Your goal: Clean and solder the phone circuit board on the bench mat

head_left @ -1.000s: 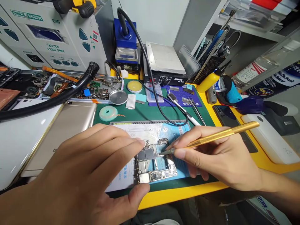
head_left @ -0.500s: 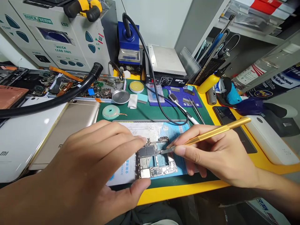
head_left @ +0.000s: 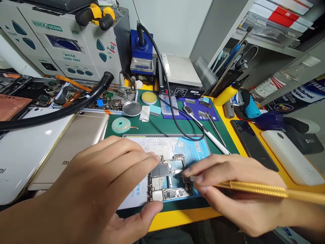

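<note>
A phone circuit board (head_left: 162,193) with a dark chip and a cut-out middle lies on a blue and white printed sheet (head_left: 200,145). My left hand (head_left: 109,183) holds the board's left side, fingertips at its upper left and thumb at its lower edge. Pinched in my right hand (head_left: 236,189) is a gold knurled knife-like tool (head_left: 259,189), its handle pointing right. Its tip is mostly hidden by the fingers, which are at the board's right edge.
Behind lie a brush (head_left: 208,134), tweezers (head_left: 215,128), a round yellow tin (head_left: 149,98) and a tape roll (head_left: 121,125). A black hose (head_left: 50,115) crosses phones at left. A hot plate (head_left: 180,71) and soldering stand (head_left: 141,51) stand at the back.
My right hand has turned and moved slightly right and down, swinging the gold handle from pointing up-right to nearly level. The tool's tip has left the board's middle. The whole view has shifted slightly.
</note>
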`<state>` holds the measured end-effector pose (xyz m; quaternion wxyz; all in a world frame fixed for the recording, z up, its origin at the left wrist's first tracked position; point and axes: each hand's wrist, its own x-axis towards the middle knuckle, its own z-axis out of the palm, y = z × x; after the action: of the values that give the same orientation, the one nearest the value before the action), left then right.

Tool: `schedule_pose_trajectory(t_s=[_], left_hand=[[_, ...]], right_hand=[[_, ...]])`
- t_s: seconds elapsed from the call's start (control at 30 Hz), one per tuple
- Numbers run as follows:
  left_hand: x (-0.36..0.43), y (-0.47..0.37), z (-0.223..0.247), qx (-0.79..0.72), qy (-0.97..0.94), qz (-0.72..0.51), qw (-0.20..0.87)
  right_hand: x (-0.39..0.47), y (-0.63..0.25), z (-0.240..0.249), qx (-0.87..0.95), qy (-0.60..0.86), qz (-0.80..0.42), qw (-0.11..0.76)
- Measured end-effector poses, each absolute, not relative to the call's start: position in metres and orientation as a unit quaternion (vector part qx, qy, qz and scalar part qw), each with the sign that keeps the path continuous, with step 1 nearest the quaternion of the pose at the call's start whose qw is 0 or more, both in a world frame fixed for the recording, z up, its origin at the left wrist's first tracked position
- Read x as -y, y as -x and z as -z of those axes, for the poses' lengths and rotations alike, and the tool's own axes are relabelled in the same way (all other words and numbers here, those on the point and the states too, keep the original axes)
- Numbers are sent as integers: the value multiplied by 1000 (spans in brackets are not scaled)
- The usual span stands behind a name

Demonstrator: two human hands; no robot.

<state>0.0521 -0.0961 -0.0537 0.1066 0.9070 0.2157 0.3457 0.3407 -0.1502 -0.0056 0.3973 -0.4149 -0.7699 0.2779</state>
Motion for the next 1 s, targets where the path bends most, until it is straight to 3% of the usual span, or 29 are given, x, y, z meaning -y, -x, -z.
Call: schedule_pose_trajectory(t_s=[0.27,0.63,1.0], left_hand=[[105,-49,67,-246,-896,-349,124],[98,-50,62,-222,-916,-324,85],[97,-50,60,-230,-920,-308,70]], right_hand=[[161,-347,9,827,390,-200,351],[163,-357,12,861,382,-190,277],[165,-354,14,853,395,-175,292]])
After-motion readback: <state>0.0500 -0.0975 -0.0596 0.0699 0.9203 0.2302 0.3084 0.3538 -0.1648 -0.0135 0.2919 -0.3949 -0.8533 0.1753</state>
